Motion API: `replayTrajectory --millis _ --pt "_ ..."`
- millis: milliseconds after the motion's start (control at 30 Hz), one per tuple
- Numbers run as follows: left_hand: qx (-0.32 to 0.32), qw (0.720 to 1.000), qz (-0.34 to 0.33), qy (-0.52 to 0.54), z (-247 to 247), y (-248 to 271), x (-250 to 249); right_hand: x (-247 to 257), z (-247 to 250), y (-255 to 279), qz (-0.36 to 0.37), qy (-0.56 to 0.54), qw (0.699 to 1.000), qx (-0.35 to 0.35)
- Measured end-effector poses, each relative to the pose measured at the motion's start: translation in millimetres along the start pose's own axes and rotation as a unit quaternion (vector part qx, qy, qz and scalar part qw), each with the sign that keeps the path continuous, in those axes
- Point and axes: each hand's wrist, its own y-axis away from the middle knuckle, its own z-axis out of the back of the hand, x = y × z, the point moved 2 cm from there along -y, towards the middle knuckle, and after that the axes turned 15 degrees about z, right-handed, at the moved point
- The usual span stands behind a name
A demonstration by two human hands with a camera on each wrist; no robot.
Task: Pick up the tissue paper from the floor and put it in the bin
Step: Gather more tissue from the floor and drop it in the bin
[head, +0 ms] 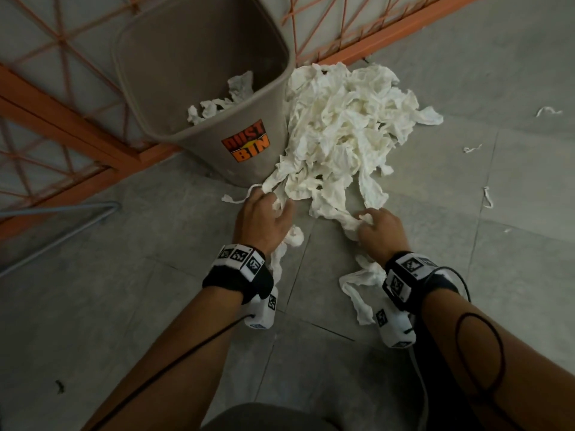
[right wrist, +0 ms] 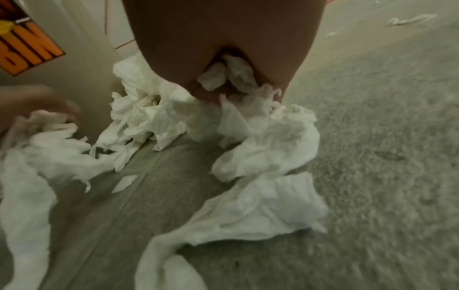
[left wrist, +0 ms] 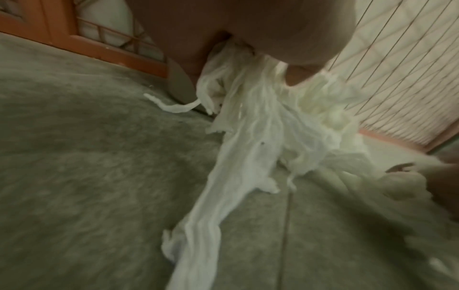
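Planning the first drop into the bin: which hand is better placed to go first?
Probably the left hand. It already grips tissue paper right beside the bin, at its base. The right hand also grips tissue but sits farther from the bin.

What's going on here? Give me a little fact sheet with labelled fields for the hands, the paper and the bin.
left hand: grips strands at the near edge of the tissue pile
right hand: grips a bunch of tissue, seen between its fingers in the right wrist view
tissue pile: large, on the floor, against the bin
bin: grey, some tissue already inside
stray scraps: scattered on the floor to the right
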Motion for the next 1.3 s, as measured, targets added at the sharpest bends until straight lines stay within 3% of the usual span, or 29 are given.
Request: replayTrajectory --millis 133,267,333,500,600,800,967,1067,1133,1300 --pt "-0.037 0.996 -0.076 0.008 -2 7 -19 7 6 8 -0.037 -0.05 0.997 -0.038" --pt "0.048 0.995 -0.072 -0.048 -26 -6 -28 0 10 7 -0.042 -0.023 0.998 -0.051" --pt "0.052 0.994 -0.058 -0.076 -33 -13 -26 -4 11 5 -0.024 -0.023 0.996 -0.082" --pt "0.004 0.998 -0.059 -0.005 -16 -7 -24 -8 10 -11 0.06 0.055 0.995 -0.057" --pt "-0.022 0.996 -0.059 0.058 4 7 -18 -9 6 -20 0.058 0.103 0.993 -0.012" --pt "-0.11 0.988 -0.034 0.104 38 30 6 -9 6 -28 0.046 0.144 0.988 0.002" --pt "-0.01 0.989 0.058 0.132 25 43 17 -6 14 -23 0.003 0.059 0.998 -0.03" --pt "0.033 0.993 0.078 0.078 2 38 18 0 26 -10 -0.076 -0.044 0.994 -0.061" --pt "0.061 0.993 0.095 0.036 -14 30 20 2 31 0 -0.102 -0.045 0.993 -0.04" --pt "0.033 0.995 0.095 0.014 -29 5 28 1 22 30 -0.075 -0.002 0.997 0.035"
